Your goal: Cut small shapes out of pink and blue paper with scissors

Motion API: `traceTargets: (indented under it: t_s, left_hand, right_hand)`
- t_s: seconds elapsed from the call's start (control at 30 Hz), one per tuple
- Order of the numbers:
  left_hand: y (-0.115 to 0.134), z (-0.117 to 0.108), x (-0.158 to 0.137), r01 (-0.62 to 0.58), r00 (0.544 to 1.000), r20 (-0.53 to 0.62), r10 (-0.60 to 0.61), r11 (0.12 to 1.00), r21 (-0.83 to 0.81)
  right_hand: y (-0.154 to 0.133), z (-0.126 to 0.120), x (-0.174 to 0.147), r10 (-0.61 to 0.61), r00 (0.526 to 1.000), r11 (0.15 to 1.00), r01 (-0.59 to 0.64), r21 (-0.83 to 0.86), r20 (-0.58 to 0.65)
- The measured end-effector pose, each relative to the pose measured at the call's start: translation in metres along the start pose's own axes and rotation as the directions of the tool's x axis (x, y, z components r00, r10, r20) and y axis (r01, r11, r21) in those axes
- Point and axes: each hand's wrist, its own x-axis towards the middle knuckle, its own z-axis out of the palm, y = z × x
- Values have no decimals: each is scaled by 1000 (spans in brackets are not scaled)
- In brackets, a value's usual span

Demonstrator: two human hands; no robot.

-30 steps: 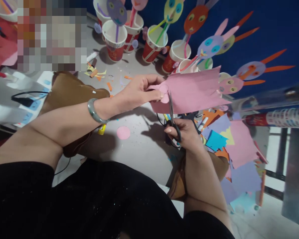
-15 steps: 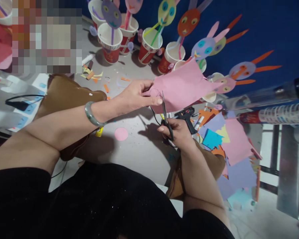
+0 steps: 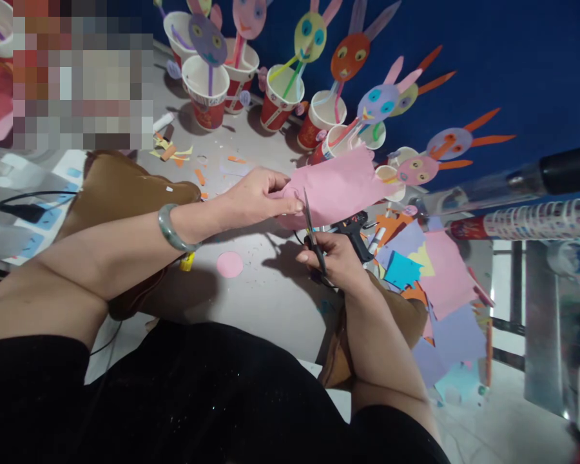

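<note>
My left hand [image 3: 263, 196] pinches the left end of a pink sheet of paper [image 3: 341, 183] between thumb and fingers. A drawn circle outline shows on the paper close to my thumb. In my right hand [image 3: 336, 258] are dark-handled scissors [image 3: 310, 225], their blades pointing up against the paper beside my left thumb. How far the blades are apart is hard to make out. A cut pink paper circle [image 3: 230, 264] lies on the table [image 3: 265, 303] below my hands. Just behind my right hand rests a black glue gun [image 3: 355, 232].
Several paper cups [image 3: 207, 93] with paper animal faces on straws line the back. Coloured paper sheets [image 3: 447, 270] pile up at the right, near a stack of cups [image 3: 526, 225]. Orange and yellow scraps [image 3: 171, 153] lie at the left, near a power strip [image 3: 38, 225] and a yellow-capped stick [image 3: 187, 261].
The view has shifted slightly, so most things appear a little further left and lower. The pink sheet is tilted flatter, uncovering more of the cups behind. Both hands keep their holds.
</note>
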Motion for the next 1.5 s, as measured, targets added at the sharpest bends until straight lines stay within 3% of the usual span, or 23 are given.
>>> traceTargets:
  t_s: [0.2, 0.83, 1.5]
  left_hand:
    - [-5, 1, 0, -49, 999, 18, 49, 999, 7]
    - [2, 1, -1, 59, 997, 49, -57, 998, -28]
    - [-1, 1, -1, 59, 992, 106, -61, 998, 17]
  right_hand:
    - [-1, -2, -1, 3, 1000, 1000, -3, -13, 10]
    - [0, -7, -2, -1, 1000, 999, 1, -32, 0]
    - [-1, -7, -3, 27, 999, 999, -26, -24, 32]
